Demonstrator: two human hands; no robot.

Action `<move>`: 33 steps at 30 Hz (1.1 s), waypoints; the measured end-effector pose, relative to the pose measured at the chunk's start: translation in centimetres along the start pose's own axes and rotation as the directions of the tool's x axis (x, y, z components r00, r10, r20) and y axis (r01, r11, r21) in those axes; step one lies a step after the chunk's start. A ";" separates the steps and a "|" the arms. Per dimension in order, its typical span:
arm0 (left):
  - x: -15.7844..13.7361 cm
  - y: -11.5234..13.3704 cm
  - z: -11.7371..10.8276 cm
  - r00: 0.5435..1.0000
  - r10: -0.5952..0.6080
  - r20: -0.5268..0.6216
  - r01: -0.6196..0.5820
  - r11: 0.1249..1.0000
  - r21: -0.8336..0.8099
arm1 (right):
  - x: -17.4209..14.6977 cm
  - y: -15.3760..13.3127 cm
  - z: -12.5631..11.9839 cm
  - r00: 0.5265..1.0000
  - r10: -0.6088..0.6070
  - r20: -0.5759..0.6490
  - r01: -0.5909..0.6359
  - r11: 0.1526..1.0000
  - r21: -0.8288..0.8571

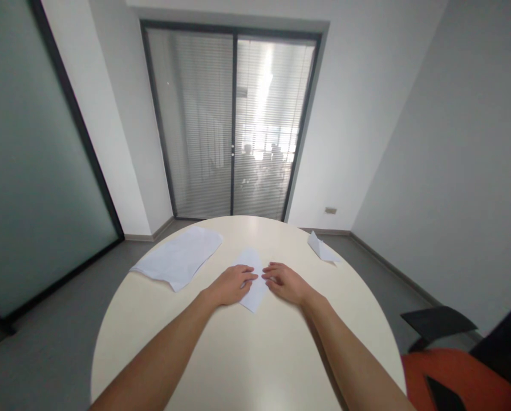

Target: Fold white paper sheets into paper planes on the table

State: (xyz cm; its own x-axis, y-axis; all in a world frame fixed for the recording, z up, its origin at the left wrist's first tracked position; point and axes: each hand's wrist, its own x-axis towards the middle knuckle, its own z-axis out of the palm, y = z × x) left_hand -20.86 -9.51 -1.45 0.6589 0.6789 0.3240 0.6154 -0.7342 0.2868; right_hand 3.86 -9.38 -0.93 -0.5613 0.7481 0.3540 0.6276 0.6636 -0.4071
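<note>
A folded white sheet of paper (252, 301), narrow with a pointed near end, lies in the middle of the round table. My left hand (235, 283) rests over its left edge, fingers stretched toward the centre and slightly apart. From the other side, my right hand (284, 282) reaches to the paper's right edge with its fingers loosely bent and spread. The fingertips of both hands nearly meet over the sheet and hide its middle. Neither hand visibly grips it.
The cream round table (238, 359) carries a larger white sheet (181, 254) at its left and a small folded paper (321, 249) near its right rim. An orange chair (456, 377) with black armrests stands at right. Behind are glass doors (234, 120) with blinds.
</note>
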 end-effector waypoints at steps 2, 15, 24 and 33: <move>-0.1 -0.2 0.1 0.999 -0.033 0.018 0.034 0.999 -0.011 | -0.1 0.0 0.0 1.000 -0.021 0.005 0.020 1.000 0.021; -0.6 0.2 -0.5 0.999 -0.016 0.037 0.019 0.997 -0.071 | -0.4 0.2 -0.7 0.995 0.074 0.062 -0.076 0.996 0.039; -0.7 0.4 -0.8 0.993 0.004 0.116 0.006 0.996 -0.085 | -0.6 0.5 -1.3 0.991 0.098 0.088 -0.101 0.994 0.032; -0.6 0.1 -0.7 0.994 0.010 0.106 0.000 0.996 -0.092 | -0.6 0.8 -1.0 0.994 0.077 0.079 -0.082 0.995 0.056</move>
State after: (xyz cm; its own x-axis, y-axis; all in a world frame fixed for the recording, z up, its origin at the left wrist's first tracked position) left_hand -21.53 -10.03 -0.95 0.7070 0.6690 0.2293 0.5730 -0.7320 0.3686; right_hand 5.26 -9.32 -0.63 -0.5520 0.7942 0.2541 0.6402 0.5989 -0.4811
